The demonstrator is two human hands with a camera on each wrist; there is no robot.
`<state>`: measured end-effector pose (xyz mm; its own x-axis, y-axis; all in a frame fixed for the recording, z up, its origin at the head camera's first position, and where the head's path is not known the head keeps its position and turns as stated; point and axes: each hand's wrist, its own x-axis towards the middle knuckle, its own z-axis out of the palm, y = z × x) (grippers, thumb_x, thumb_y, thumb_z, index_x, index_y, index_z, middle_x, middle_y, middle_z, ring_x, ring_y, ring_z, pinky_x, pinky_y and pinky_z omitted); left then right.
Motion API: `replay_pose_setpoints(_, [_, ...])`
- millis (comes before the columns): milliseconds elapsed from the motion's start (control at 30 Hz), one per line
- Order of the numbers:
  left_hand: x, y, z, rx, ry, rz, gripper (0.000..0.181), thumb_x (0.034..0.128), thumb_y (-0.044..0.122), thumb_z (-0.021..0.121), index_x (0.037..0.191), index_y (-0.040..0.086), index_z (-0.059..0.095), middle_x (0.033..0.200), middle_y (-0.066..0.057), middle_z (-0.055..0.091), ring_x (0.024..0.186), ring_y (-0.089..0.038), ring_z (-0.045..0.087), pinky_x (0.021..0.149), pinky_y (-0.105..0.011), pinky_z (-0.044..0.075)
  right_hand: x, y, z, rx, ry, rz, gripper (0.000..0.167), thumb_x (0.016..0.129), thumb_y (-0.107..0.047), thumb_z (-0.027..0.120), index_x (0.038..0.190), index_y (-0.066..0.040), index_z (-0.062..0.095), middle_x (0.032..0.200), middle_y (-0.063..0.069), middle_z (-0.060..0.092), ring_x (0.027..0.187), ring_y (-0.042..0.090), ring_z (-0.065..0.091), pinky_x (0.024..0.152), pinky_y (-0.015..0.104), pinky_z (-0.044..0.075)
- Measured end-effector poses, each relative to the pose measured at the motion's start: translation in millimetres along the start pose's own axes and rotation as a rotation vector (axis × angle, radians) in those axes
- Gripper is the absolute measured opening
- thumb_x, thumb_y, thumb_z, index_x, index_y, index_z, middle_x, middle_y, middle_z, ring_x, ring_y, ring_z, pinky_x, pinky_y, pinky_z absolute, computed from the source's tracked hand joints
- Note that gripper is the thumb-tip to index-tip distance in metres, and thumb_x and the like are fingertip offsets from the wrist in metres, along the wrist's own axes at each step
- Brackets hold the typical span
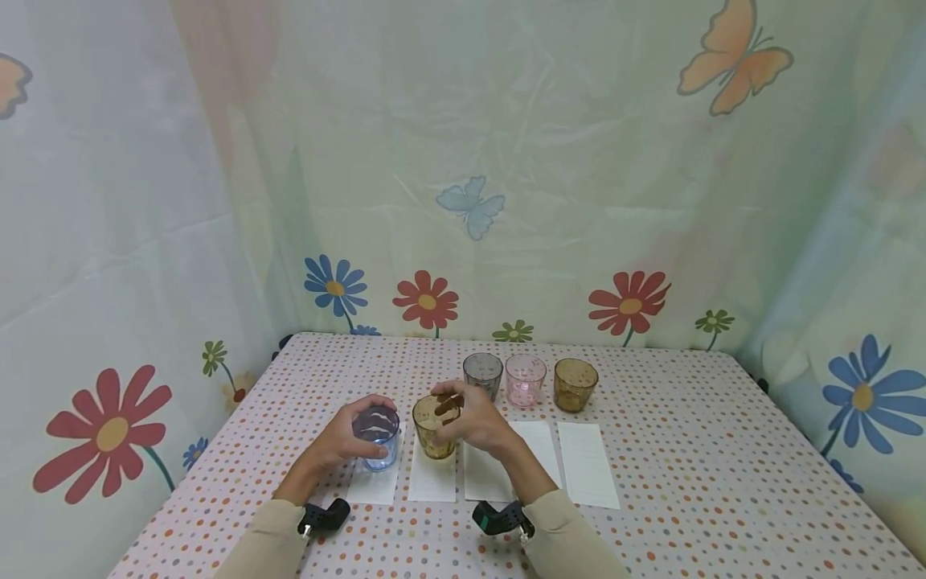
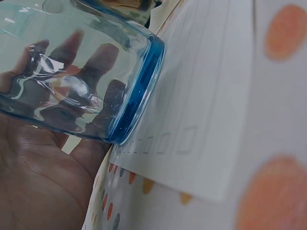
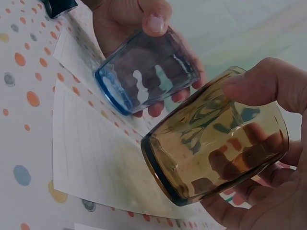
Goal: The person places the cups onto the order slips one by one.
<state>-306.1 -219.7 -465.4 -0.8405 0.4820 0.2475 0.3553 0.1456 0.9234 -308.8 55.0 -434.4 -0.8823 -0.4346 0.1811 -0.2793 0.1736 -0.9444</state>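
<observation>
My left hand (image 1: 334, 442) grips a clear blue glass tumbler (image 1: 379, 453), thumb on the near side and fingers round the far side. The glass is upright over the leftmost lined paper slip (image 1: 372, 489), its base at or just above the paper. In my right hand (image 1: 477, 420) is an amber glass tumbler (image 3: 206, 143), held between thumb and fingers from the right. It stands over the second slip (image 1: 432, 484); whether its base touches the paper I cannot tell. The two glasses are side by side, a small gap between them.
Behind my right hand stand a grey tumbler (image 1: 482, 367), a pink tumbler (image 1: 525, 379) and a brown tumbler (image 1: 575, 384) in a row. More paper slips (image 1: 589, 466) lie to the right on the dotted tablecloth (image 1: 723, 482). A patterned curtain (image 1: 579, 161) encloses the table.
</observation>
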Motion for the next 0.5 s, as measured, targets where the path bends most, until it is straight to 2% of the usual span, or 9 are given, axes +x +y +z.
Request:
replay_pose_setpoints(233, [0.4, -0.6, 0.3, 0.008, -0.009, 0.022, 0.064, 0.0716, 0.006, 0.083, 0.129, -0.003, 0.056, 0.127, -0.028, 0.058, 0.115, -0.033, 0.057, 0.098, -0.045, 0.047, -1.2, -0.3, 2.9, -0.002, -0.035, -0.001, 0.072, 0.060, 0.009, 0.078, 0.129, 0.007, 0.057, 0.120, 0.027, 0.060, 0.110, 0.045, 0.056, 0.077, 0.028, 0.053])
replay_pose_setpoints(500, [0.2, -1.1, -0.2, 0.019, 0.008, -0.007, 0.066, 0.0704, 0.005, 0.084, 0.130, -0.001, 0.056, 0.131, -0.028, 0.056, 0.116, -0.030, 0.057, 0.098, -0.041, 0.047, -1.7, 2.4, 2.7, -0.011, -0.047, -0.010, 0.071, 0.060, 0.007, 0.081, 0.128, 0.003, 0.059, 0.121, 0.021, 0.059, 0.110, 0.041, 0.057, 0.078, 0.028, 0.053])
